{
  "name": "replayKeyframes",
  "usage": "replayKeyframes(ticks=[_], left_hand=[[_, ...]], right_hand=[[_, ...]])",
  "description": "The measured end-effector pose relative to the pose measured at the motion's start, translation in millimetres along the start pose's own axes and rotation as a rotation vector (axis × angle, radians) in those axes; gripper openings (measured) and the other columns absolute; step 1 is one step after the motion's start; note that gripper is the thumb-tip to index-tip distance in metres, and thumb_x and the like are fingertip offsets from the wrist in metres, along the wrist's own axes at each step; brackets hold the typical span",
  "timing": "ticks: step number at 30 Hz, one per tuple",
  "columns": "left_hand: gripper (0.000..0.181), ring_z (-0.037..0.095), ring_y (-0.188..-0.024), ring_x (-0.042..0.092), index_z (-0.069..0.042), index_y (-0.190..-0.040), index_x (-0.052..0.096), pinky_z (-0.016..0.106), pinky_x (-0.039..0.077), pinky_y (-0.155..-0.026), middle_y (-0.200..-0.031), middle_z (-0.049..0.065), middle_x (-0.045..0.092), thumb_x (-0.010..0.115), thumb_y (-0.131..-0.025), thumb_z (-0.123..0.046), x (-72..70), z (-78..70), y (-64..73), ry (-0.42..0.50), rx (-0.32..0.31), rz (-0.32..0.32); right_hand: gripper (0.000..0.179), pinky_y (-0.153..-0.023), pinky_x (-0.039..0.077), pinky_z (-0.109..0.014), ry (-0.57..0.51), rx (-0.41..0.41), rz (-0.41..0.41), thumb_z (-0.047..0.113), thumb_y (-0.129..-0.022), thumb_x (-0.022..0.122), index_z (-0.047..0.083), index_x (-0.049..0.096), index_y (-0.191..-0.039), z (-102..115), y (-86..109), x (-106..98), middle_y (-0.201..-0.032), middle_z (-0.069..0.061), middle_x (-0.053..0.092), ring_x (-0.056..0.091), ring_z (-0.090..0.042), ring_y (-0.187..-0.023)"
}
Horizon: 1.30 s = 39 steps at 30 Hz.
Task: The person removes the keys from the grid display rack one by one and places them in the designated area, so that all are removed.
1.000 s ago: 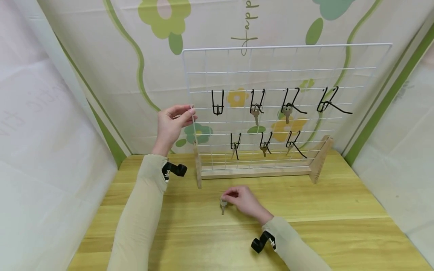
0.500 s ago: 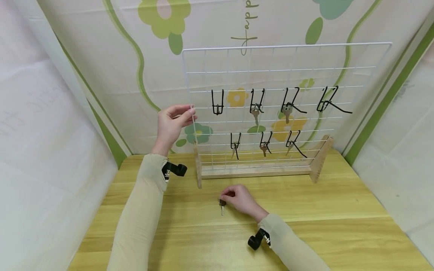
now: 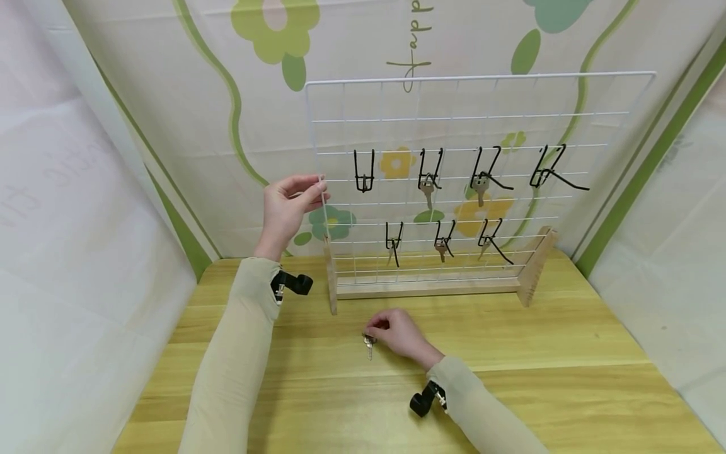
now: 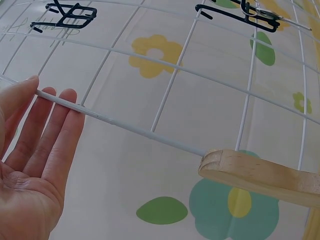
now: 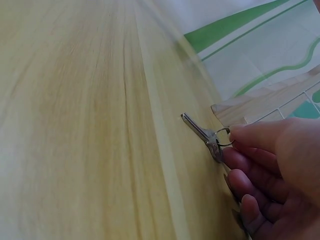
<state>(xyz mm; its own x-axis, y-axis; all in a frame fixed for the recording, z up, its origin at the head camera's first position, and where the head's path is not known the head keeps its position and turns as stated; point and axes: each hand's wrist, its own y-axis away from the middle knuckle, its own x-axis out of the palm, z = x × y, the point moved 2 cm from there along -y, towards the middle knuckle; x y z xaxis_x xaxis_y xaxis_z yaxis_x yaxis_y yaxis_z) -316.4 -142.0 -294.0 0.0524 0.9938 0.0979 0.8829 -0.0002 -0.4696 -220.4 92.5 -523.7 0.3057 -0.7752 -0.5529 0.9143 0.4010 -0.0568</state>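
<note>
My left hand (image 3: 286,205) pinches the left edge of a white wire grid rack (image 3: 482,77); the left wrist view shows the thumb in front of the edge wire (image 4: 125,124) and fingers (image 4: 60,135) behind it. Below the rack, my right hand (image 3: 401,333) pinches a small metal ring (image 5: 223,137) between thumb and fingertip. A silver key (image 3: 370,347) hangs from that ring, its blade pointing down in the head view. In the right wrist view the key (image 5: 202,132) shows up close, low over the wooden table, with the other fingers curled beneath.
Black double-wire hooks (image 3: 364,173) line the grid in two rows, and several carry keys (image 3: 480,189). Long prongs, such as the upper right hook's (image 3: 561,180), jut forward. A wooden base (image 3: 425,290) supports the rack on the table (image 3: 317,391). Patterned cloth (image 3: 170,94) encloses the sides and back.
My right hand has shifted slightly left with the key, which has turned on its ring and shows a different face. The left hand has stayed at the rack's edge.
</note>
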Motion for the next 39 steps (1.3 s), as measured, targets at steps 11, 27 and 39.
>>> replayKeyframes(ticks=[11, 27, 39], left_hand=[[0.03, 0.025, -0.082, 0.075, 0.009, -0.112, 0.072, 0.036, 0.063, -0.079, -0.102, 0.016, 0.075, 0.08, -0.09, -0.01, -0.1, 0.3, 0.6, 0.001, 0.001, -0.003], [0.023, 0.024, -0.082, 0.076, 0.003, -0.107, 0.076, 0.036, 0.063, -0.079, -0.102, 0.016, 0.075, 0.081, -0.09, -0.011, -0.5, -0.5, 0.9, -0.003, 0.003, 0.0], [0.019, 0.023, -0.081, 0.076, 0.0, -0.105, 0.077, 0.036, 0.063, -0.078, -0.101, 0.015, 0.075, 0.081, -0.09, -0.01, -0.1, 0.6, 0.0, 0.001, 0.005, -0.007]], right_hand=[[0.013, -0.071, 0.057, -0.028, -0.022, 0.012, -0.013, 0.022, -0.094, 0.077, 0.012, 0.079, -0.103, -0.3, 0.2, -1.9, -0.091, 0.009, 0.072, 0.064, -0.011, -0.08], [0.022, -0.08, 0.06, -0.03, -0.204, -0.006, -0.162, 0.024, -0.093, 0.079, 0.011, 0.077, -0.11, 48.6, 15.3, -53.4, -0.103, 0.001, 0.075, 0.07, -0.017, -0.09], [0.022, -0.082, 0.06, -0.029, -0.255, -0.162, -0.35, 0.021, -0.094, 0.078, 0.009, 0.077, -0.112, 108.0, 39.5, -119.9, -0.107, -0.003, 0.075, 0.071, -0.02, -0.094]])
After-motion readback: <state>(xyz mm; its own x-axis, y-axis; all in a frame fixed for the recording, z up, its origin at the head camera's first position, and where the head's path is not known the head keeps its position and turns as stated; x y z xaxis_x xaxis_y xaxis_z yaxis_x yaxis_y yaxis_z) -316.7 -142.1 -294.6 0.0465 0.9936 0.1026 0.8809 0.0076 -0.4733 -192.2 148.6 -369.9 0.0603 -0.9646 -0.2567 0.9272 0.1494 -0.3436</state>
